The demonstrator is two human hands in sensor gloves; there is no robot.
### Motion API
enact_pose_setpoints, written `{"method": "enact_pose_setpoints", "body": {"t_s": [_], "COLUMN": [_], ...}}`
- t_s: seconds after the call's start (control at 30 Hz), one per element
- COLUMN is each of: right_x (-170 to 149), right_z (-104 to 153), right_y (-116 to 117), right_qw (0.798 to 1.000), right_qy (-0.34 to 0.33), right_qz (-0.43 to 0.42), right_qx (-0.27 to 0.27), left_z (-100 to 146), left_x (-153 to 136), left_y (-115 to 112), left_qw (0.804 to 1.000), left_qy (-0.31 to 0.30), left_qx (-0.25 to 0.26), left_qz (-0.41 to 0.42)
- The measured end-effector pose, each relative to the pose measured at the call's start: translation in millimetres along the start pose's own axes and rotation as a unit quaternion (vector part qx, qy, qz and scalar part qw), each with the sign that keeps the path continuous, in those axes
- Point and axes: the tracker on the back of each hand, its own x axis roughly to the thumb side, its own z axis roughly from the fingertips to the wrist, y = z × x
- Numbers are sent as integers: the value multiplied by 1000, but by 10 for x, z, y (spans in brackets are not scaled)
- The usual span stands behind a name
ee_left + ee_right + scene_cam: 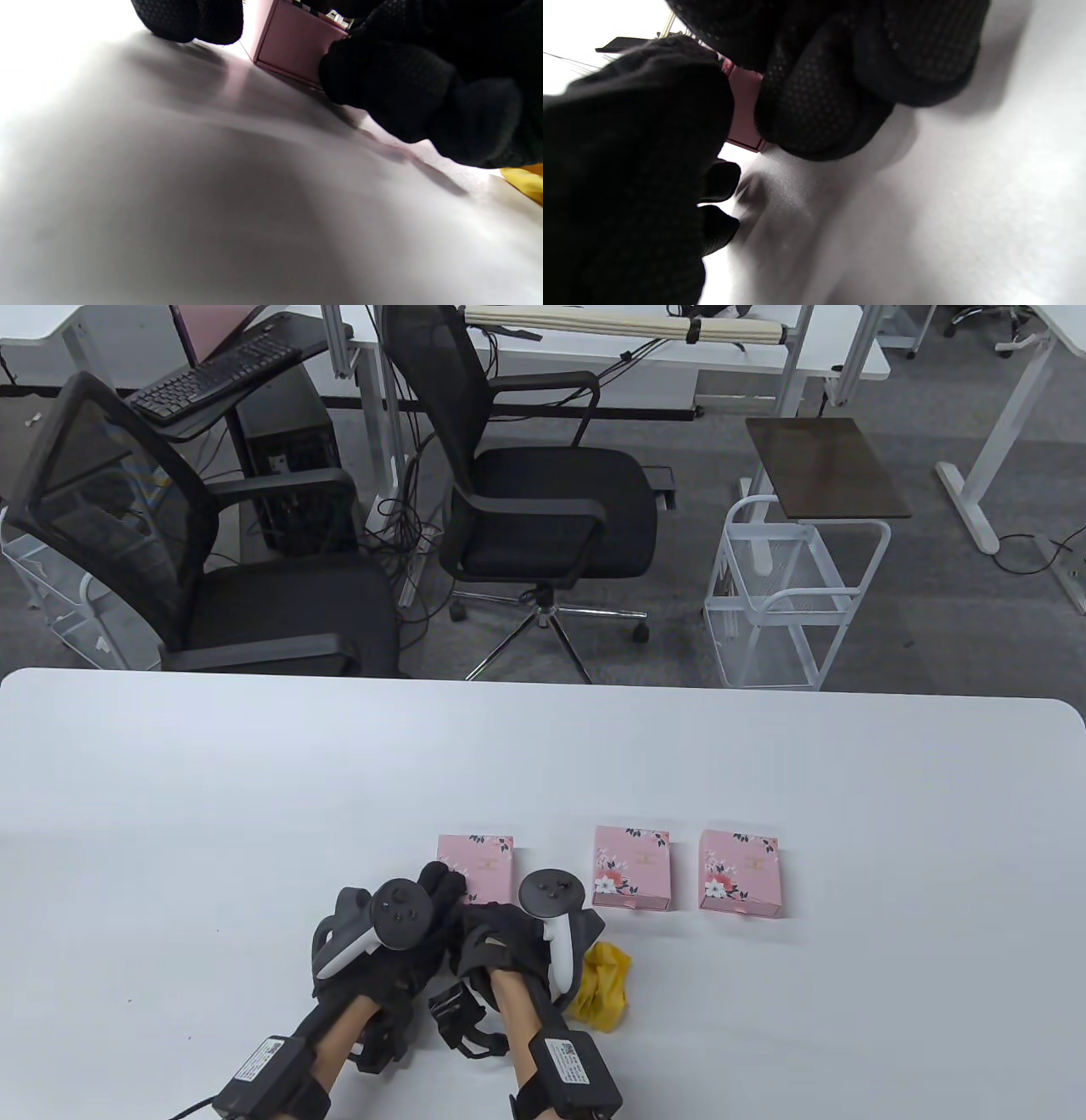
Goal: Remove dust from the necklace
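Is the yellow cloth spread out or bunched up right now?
Bunched up. The yellow cloth lies crumpled in a small heap on the white table, just beside the right hand, which isn't holding it.

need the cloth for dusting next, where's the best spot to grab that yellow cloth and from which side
The yellow cloth lies crumpled in a heap on the table, just right of the right hand. Judging by that, pinch a raised fold near its top, coming from above and slightly from the right, its open side. The bunched folds stand up, so there is probably no need to scrape the tabletop.
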Motion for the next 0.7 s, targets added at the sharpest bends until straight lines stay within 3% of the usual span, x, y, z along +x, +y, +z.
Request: {"method": "enact_pose_setpoints", "body": {"t_s": [0.33,0.7], "right_x": [-65,-181], "right_z": [82,367], "right_y": [-3,9], "right_qw": [1000,998], "right_qy": [9,-8], "right_qz": [12,61], "right_qx": [-14,-20], "left_z": [-4,-11], "left_x": [-2,10], "left_y": [4,17], "left_qw": [1000,1000], "left_qy": [2,4], "left_qx": [-2,-9], "left_qz": [-4,-6]}}
